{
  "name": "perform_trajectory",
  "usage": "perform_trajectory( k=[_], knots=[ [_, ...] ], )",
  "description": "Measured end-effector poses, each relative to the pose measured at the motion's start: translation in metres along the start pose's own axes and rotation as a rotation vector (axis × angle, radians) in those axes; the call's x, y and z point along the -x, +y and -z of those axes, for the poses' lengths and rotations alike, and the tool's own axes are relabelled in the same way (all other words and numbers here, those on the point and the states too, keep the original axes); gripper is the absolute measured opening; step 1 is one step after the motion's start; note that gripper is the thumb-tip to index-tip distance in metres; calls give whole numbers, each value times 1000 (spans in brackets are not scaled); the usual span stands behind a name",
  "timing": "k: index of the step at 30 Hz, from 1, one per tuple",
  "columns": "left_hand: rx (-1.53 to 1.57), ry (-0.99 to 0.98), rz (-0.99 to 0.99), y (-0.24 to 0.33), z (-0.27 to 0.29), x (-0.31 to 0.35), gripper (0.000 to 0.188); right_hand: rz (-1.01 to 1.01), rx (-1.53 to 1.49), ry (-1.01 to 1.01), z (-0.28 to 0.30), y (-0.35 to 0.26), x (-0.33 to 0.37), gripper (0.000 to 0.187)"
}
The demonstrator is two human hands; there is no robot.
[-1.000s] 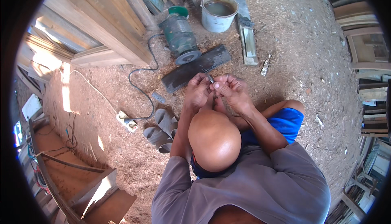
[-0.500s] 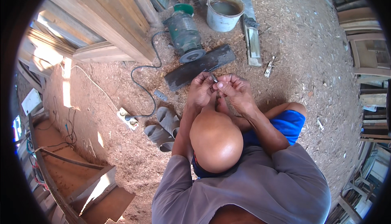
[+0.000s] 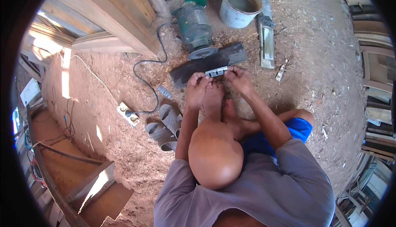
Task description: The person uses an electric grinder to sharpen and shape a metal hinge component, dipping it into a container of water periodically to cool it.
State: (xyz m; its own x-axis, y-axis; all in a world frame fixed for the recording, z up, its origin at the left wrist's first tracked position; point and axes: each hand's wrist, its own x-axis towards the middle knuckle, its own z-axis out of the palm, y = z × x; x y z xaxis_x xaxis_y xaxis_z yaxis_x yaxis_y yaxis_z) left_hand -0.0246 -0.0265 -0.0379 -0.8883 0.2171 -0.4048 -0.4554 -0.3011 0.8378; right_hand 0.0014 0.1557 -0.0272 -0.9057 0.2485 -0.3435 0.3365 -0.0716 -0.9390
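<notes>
Between my two hands I hold a short flat metal planer blade (image 3: 216, 71) with dark slots, its broad face turned up. My left hand (image 3: 197, 87) pinches its left end, and my right hand (image 3: 240, 79) pinches the right end. Just beyond the blade lies a dark, wet-looking wooden board (image 3: 231, 56). A green electric motor (image 3: 194, 27) with a grey grinding disc (image 3: 203, 53) stands at the board's far side. My bare foot (image 3: 213, 103) is just below my hands.
A bucket of murky water (image 3: 240, 7) stands far ahead beside a long plank (image 3: 267, 41). A cable runs from the motor to a socket strip (image 3: 128, 114). Sandals (image 3: 164, 130) and a small grey piece (image 3: 164, 91) lie left. A wooden frame (image 3: 111, 16) rises at far left.
My hands have moved apart, and the blade has turned from edge-on at my fingertips to broad face up, stretched between both hands. The view has shifted slightly.
</notes>
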Motion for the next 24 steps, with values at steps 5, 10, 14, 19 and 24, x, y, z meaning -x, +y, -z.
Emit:
perform_trajectory(
  k=[5,10,14,19,24],
  knots=[
    [-300,71,-25,-11,27,-30,10,-80,42,12,-21,35,-33,17],
    [-409,84,-92,-14,37,-60,10,-9,125,-3,-29,53,-64,18],
    [-398,126,-45,-18,42,-74,10,-14,111,-7,-35,51,-75,20],
    [-423,104,16,-16,40,-87,13,-44,202,0,-34,52,-87,18],
    [-368,130,50,-17,39,-96,15,-66,117,32,-41,45,-87,17]
  ],
)
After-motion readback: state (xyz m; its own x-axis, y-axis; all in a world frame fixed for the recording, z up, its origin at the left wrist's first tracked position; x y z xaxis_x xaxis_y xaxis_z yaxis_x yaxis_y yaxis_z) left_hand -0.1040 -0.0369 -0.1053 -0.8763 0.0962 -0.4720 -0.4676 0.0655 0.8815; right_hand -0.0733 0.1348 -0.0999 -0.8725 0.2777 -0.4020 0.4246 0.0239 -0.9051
